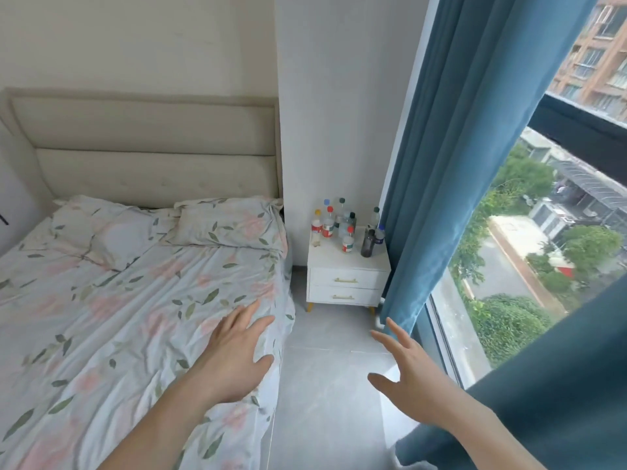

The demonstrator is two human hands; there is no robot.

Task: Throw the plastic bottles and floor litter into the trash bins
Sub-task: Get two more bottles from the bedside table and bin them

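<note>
Standing clustered on white nightstand surface (pixel 349 262), plastic bottles (pixel 346 225) fill its back edge and right corner, caps red, blue, yellow, dark. Nightstand between bed (pixel 135 283) and blue curtain (pixel 431 198), against white wall. Grey tile floor (pixel 325 385) in front. Left hand (pixel 237 357) over bed's right edge, fingers spread, holding nothing. Right hand (pixel 407 368) over floor, fingers spread, holding nothing. Window (pixel 509 300) at right.

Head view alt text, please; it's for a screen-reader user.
Both hands, left and right, reach forward open and empty toward plastic bottles crowded on a white nightstand between a floral-sheeted bed and a blue curtain.
</note>
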